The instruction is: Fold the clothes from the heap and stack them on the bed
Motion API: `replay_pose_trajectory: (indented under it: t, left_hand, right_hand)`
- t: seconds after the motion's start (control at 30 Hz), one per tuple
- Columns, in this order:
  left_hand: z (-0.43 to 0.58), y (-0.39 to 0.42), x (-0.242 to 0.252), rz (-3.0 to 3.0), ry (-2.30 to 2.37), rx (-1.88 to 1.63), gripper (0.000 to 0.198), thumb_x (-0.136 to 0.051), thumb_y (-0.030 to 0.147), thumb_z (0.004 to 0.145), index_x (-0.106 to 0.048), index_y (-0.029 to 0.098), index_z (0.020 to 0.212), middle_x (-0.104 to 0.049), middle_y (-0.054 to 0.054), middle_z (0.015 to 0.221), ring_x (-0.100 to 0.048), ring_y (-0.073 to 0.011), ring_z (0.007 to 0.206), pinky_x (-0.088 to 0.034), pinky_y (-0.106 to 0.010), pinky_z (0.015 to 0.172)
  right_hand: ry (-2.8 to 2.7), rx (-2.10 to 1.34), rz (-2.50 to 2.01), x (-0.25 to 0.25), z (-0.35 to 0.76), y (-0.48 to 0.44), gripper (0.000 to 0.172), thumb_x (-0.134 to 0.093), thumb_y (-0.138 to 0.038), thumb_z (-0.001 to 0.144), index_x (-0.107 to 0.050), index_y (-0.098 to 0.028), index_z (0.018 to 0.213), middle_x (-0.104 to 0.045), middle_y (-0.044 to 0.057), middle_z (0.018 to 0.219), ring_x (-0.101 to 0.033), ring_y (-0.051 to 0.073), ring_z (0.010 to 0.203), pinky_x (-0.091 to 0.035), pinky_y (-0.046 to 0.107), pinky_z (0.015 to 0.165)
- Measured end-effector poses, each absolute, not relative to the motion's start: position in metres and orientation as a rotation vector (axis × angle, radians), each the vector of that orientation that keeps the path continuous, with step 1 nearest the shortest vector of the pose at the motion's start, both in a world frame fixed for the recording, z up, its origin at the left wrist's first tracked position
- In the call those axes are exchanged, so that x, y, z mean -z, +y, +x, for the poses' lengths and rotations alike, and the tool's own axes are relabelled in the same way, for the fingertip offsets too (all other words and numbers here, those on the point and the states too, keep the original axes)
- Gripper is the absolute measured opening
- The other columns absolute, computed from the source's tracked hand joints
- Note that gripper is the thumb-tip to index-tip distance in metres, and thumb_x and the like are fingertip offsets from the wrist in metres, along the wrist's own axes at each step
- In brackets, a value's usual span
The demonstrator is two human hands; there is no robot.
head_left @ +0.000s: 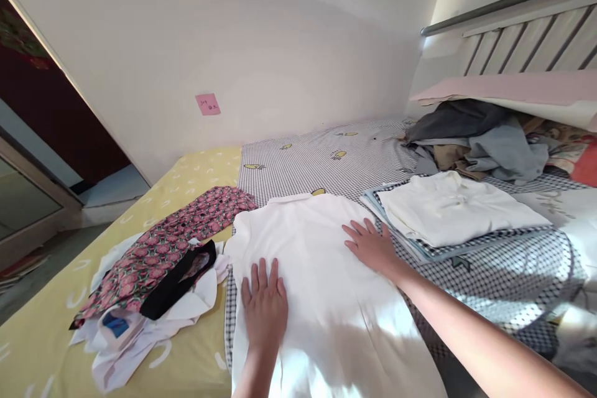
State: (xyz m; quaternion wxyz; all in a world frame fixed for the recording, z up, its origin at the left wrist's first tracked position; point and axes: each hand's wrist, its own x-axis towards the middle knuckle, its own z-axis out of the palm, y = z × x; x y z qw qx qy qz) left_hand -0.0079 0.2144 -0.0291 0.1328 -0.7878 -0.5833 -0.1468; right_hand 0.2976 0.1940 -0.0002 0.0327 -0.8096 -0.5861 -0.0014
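A white shirt (pixel 317 261) lies spread flat on the bed, its collar edge toward the wall and its lower part running toward me. My left hand (pixel 265 305) rests palm down on the shirt's left side, fingers extended. On the upper right part of the shirt my right hand (pixel 370 247) lies flat with its fingers spread. Neither hand grips the cloth. Just right of my right hand is a stack of folded clothes (pixel 448 208), with a white garment on top and checked and light blue layers below.
Left of the shirt is a loose pile with a pink floral garment (pixel 163 242), a black piece (pixel 180 283) and white clothes. Crumpled grey and brown clothes (pixel 494 137) sit at the right under a pink board (pixel 513 87). A pink note (pixel 208 104) is on the wall.
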Motion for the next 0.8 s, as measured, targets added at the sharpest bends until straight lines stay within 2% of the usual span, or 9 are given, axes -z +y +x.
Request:
replay_pose_trajectory:
  t: [0.07, 0.17, 0.27, 0.33, 0.4, 0.57, 0.8]
  left_hand:
    - [-0.007, 0.213, 0.026, -2.293, -1.710, 0.413, 0.051, -0.032, 0.028, 0.106, -0.044, 0.026, 0.155, -0.044, -0.011, 0.163, -0.042, -0.0307, 0.152, -0.032, -0.057, 0.125]
    - [-0.006, 0.211, 0.023, -2.325, -1.739, 0.386, 0.051, -0.031, 0.029, 0.106, -0.043, 0.025, 0.156, -0.043, -0.012, 0.164, -0.041, -0.0314, 0.152, -0.031, -0.058, 0.125]
    - [-0.005, 0.210, 0.021, -2.366, -1.763, 0.402, 0.052, -0.032, 0.030, 0.106, -0.042, 0.025, 0.157, -0.041, -0.011, 0.165, -0.038, -0.0309, 0.154, -0.029, -0.058, 0.126]
    - [-0.005, 0.209, 0.020, -2.379, -1.779, 0.431, 0.052, -0.032, 0.031, 0.106, -0.042, 0.025, 0.157, -0.041, -0.011, 0.165, -0.037, -0.0308, 0.154, -0.029, -0.058, 0.127]
    - [-0.004, 0.208, 0.019, -2.385, -1.793, 0.452, 0.052, -0.031, 0.032, 0.106, -0.043, 0.025, 0.157, -0.042, -0.011, 0.165, -0.038, -0.0304, 0.154, -0.028, -0.057, 0.127]
    - [-0.003, 0.206, 0.020, -2.407, -1.816, 0.473, 0.052, -0.030, 0.033, 0.106, -0.045, 0.026, 0.156, -0.043, -0.009, 0.166, -0.036, -0.0292, 0.155, -0.027, -0.055, 0.127]
    - [-0.002, 0.208, 0.020, -2.466, -1.828, 0.452, 0.054, -0.027, 0.036, 0.107, -0.044, 0.025, 0.157, -0.041, -0.010, 0.167, -0.034, -0.0296, 0.156, -0.024, -0.055, 0.128]
  right_hand:
    - [-1.764, 0.115, -2.513, -0.015, 0.289, 0.186, 0.053, -0.041, -0.037, 0.102, -0.051, -0.031, 0.154, -0.035, 0.008, 0.170, -0.020, 0.041, 0.158, -0.010, 0.071, 0.122]
    - [-1.861, 0.247, -2.304, -0.037, 0.253, 0.184, 0.052, -0.046, -0.032, 0.101, -0.054, -0.028, 0.152, -0.022, 0.008, 0.175, -0.010, 0.039, 0.161, -0.007, 0.065, 0.125]
    - [-2.018, 0.071, -2.081, -0.042, 0.208, 0.187, 0.053, -0.042, -0.039, 0.104, -0.047, -0.033, 0.157, -0.017, 0.005, 0.176, -0.012, 0.035, 0.161, -0.015, 0.059, 0.126]
    - [-2.121, -0.125, -2.024, -0.032, 0.185, 0.189, 0.054, -0.037, -0.045, 0.107, -0.041, -0.036, 0.160, -0.019, 0.003, 0.176, -0.016, 0.033, 0.161, -0.020, 0.057, 0.125]
    - [-2.185, -0.223, -2.035, -0.017, 0.173, 0.191, 0.055, -0.032, -0.048, 0.108, -0.038, -0.037, 0.161, -0.023, 0.002, 0.175, -0.019, 0.032, 0.160, -0.020, 0.057, 0.125]
    - [-2.190, -0.133, -2.084, 0.009, 0.172, 0.192, 0.055, -0.026, -0.049, 0.108, -0.036, -0.039, 0.162, -0.027, 0.000, 0.174, -0.021, 0.031, 0.159, -0.019, 0.058, 0.125]
    - [-2.160, -0.161, -2.098, 0.009, 0.175, 0.192, 0.056, -0.026, -0.048, 0.108, -0.039, -0.037, 0.161, -0.027, 0.000, 0.174, -0.022, 0.030, 0.159, -0.018, 0.058, 0.125]
